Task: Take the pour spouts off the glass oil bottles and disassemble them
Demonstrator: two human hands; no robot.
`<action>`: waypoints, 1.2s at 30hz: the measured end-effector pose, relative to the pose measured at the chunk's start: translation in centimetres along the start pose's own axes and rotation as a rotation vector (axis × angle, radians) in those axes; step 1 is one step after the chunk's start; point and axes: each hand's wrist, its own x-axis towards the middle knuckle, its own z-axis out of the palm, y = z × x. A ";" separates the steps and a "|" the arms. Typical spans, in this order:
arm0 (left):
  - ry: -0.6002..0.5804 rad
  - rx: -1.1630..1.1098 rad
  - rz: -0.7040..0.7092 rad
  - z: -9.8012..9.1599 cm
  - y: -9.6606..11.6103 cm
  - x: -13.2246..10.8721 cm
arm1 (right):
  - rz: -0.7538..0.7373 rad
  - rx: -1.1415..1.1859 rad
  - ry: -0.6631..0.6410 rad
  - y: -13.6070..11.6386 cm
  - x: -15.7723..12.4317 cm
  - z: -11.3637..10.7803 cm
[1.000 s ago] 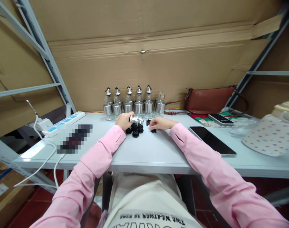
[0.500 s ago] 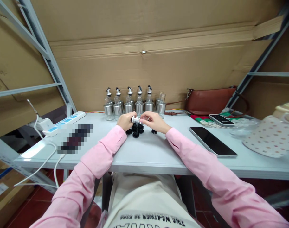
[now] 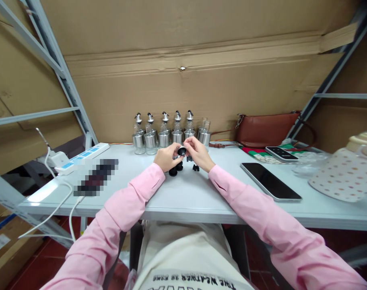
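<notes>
A bottle pourer (image 3: 181, 151), silver with a black ribbed stopper end turned toward me, is raised over the table between my hands. My left hand (image 3: 165, 158) is closed on its left side with thumb and fingers. From the right, the fingertips of my right hand (image 3: 201, 155) pinch at its upper edge. Loose black stoppers (image 3: 173, 172) lie below, partly hidden by my left hand. Small black parts (image 3: 196, 168) rest on the table under my right hand. Behind stand two rows of glass bottles with metal sleeves (image 3: 151, 141), several back ones topped with pourers (image 3: 165, 117).
To the right lie a large phone (image 3: 271, 181), a smaller dark device (image 3: 281, 154), a brown bag (image 3: 266, 129) and a dotted white object (image 3: 346, 169). On the left are a power strip (image 3: 83, 156) and white cables. A cardboard wall (image 3: 183, 92) closes off the back.
The pourer has been turned so its black stopper end faces me, and it has moved slightly right. Both hands shifted right with it, my right hand's fingers now drawn together at its upper edge.
</notes>
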 end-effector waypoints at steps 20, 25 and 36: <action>0.229 0.292 0.283 -1.2 -1.2 1.3 | -0.033 -0.147 0.068 -0.7 -0.3 -0.2; 0.217 0.306 0.321 -1.6 -1.7 1.2 | 0.094 0.145 -0.002 -0.8 -0.2 0.2; 0.186 0.317 0.342 -1.7 -1.4 1.3 | 0.289 0.556 0.014 -1.2 -0.1 1.4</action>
